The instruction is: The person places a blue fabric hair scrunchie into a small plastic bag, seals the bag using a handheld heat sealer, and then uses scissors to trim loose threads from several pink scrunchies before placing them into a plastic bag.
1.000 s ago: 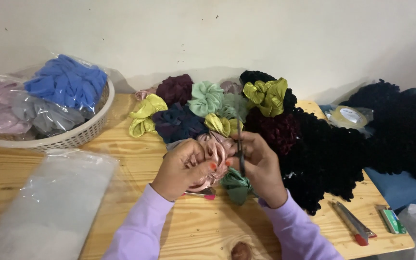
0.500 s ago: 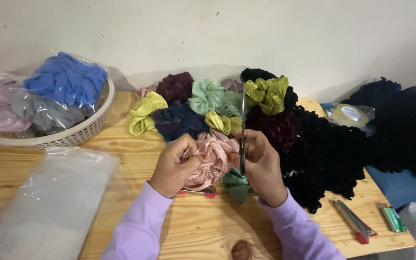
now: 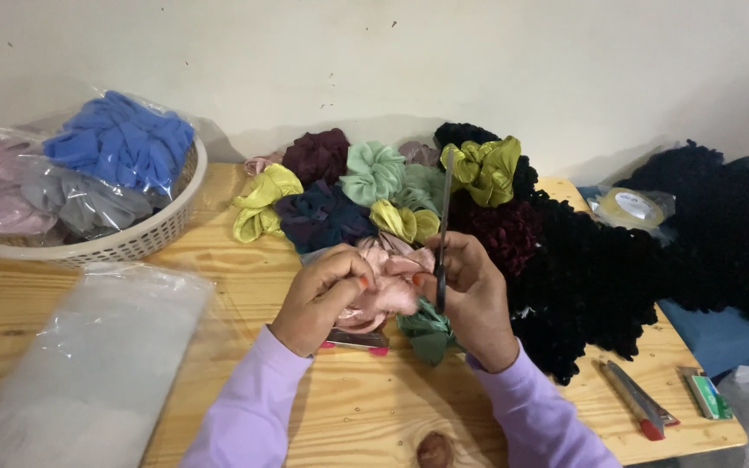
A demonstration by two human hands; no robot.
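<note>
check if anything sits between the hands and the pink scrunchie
Nothing visible does. The left hand and right hand both grip the pink scrunchie directly; the right hand also holds scissors upright beside it.

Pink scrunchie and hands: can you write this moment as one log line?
left hand: holds pink scrunchie | right hand: holds scissors, blades up | surface: wooden table | behind: scrunchie pile

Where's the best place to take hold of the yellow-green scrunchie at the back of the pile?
Pinch the yellow-green scrunchie by its puffed upper folds, probably coming from above: it sits on top of the dark scrunchies, with the wall behind and the scissors raised just in front.
</note>
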